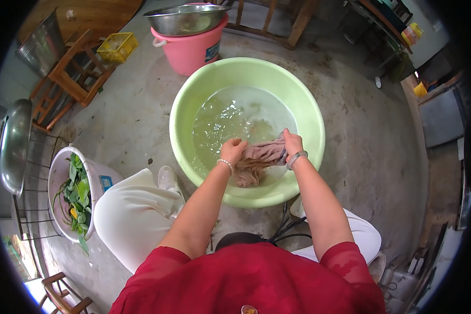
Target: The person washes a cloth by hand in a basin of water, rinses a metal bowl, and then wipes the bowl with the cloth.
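Note:
A large light-green plastic basin (245,72) holds cloudy water (223,117) with bright ripples on its left side. Over the near right part of the water, a wet pinkish-brown cloth (263,154) is stretched between my two hands. My left hand (233,151), with a beaded bracelet at the wrist, grips the cloth's left part. My right hand (292,143), with a bangle, holds its right end near a dark stripe. The bunched lower part of the cloth hangs down to the water below my left hand.
Behind the basin stands a pink bucket (188,51) with a steel bowl (186,19) on top. A white bucket (59,188) of green leaves is beside my left knee. A wooden chair (76,78) and a yellow plastic basket (117,46) are at the upper left. Black cables (286,229) lie near the basin.

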A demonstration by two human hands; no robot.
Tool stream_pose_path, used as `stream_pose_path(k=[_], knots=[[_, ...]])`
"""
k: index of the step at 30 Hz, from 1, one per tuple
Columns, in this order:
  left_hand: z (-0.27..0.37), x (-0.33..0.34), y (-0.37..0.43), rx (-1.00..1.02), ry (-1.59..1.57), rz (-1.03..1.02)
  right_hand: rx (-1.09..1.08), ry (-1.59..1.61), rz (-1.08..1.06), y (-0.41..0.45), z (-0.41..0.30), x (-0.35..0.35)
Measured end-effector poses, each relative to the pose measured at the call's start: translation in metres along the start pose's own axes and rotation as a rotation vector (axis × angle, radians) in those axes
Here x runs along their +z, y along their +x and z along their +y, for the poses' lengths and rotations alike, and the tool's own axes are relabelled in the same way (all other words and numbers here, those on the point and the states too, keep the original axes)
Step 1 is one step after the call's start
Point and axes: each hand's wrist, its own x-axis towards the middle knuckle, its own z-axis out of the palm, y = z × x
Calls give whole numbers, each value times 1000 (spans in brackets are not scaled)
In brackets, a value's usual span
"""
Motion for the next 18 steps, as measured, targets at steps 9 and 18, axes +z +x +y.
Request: stream_pose_path(k=[9,18], knots=[[-46,33,-24,-792,-644,-416,194,696,-417,-53,-32,34],[-10,23,-18,-343,-1112,-156,-889,-250,-265,-136,-58,68]])
